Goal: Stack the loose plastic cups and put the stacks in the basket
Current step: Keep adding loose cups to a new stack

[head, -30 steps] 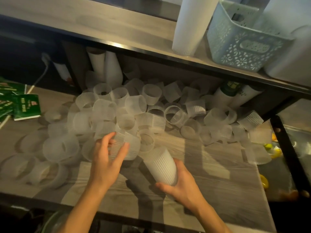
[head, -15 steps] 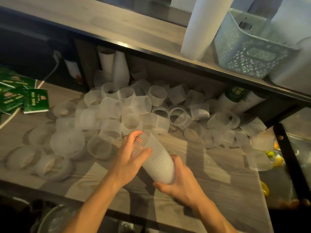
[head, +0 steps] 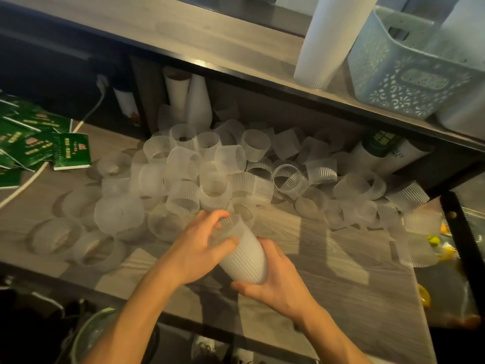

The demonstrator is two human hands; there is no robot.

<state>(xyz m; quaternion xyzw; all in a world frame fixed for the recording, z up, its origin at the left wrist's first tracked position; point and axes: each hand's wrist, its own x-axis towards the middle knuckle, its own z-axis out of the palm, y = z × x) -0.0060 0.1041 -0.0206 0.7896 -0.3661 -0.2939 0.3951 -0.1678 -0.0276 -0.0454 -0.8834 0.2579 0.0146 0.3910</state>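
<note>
Head view: we note our left hand [head: 202,245] has seated another cup on the stack [head: 242,254], fingers curled round its top; right hand [head: 278,282] grips the base; stack grows.

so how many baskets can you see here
1. The pale blue basket stands on the upper shelf at top right, beside a tall white stack of cups. Its right side runs out of frame, so more baskets could sit beyond view.

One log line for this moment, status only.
step: stacking | left hand: seating cup on stack | right hand: holding stack base | basket: on shelf, not yet loaded
</note>
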